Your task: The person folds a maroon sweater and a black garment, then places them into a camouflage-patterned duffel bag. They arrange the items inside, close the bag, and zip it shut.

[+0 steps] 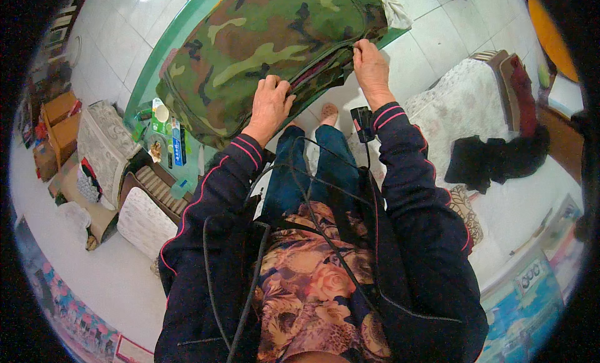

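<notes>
A large camouflage fabric bag (262, 49) lies on a green glass-topped table (154, 63) in front of me. Along its near side runs a zippered opening (321, 68), partly apart, with something dark red showing inside. My left hand (271, 105) grips the opening's edge near its middle, fingers curled over the fabric. At the right end of the same seam, my right hand (371, 70) pinches the edge between thumb and fingers. Whether a zipper pull is in that pinch is hidden.
Small boxes (177, 140) and a white cup (161, 112) stand left of the bag. A cloth-covered sofa (459, 93) is to the right, with a black garment (478, 161) on it. A cable (323, 175) hangs across my lap, and a small black device (362, 124) sits by my right wrist.
</notes>
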{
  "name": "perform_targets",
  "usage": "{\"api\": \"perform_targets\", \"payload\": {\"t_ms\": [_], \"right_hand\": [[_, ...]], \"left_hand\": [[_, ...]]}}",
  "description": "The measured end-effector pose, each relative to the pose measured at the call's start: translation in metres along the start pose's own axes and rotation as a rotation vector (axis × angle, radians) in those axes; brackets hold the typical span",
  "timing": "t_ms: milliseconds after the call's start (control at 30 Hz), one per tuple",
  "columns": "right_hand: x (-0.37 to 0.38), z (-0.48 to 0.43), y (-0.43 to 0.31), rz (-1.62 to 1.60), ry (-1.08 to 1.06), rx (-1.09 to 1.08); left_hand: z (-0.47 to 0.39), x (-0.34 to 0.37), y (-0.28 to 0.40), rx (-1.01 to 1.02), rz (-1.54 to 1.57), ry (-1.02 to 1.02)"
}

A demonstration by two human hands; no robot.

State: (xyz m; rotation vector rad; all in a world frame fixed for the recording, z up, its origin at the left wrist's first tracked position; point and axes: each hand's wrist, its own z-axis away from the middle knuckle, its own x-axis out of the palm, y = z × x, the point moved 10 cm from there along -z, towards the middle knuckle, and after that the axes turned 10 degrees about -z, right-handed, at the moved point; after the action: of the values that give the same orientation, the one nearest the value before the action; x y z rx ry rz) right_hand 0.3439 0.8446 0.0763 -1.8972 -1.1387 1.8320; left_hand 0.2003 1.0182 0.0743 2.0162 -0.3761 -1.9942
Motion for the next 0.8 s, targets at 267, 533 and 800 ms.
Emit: {"api": "perform_targets", "payload": {"t_ms": [267,533,800], "right_hand": [[0.0,-0.004,-0.013,0.072,-0.186,-0.137],[0.008,-0.011,-0.018,0.147,-0.302,-0.137],[0.045,0.011,-0.055,0.125,-0.436,-0.273]], "left_hand": [[-0.004,0.007,-0.011,-0.047,0.01,-0.025],[0.001,0.009,-0.016,-0.098,0.05,-0.008],[0.001,0.011,-0.012,-0.096,0.028,-0.036]]}}
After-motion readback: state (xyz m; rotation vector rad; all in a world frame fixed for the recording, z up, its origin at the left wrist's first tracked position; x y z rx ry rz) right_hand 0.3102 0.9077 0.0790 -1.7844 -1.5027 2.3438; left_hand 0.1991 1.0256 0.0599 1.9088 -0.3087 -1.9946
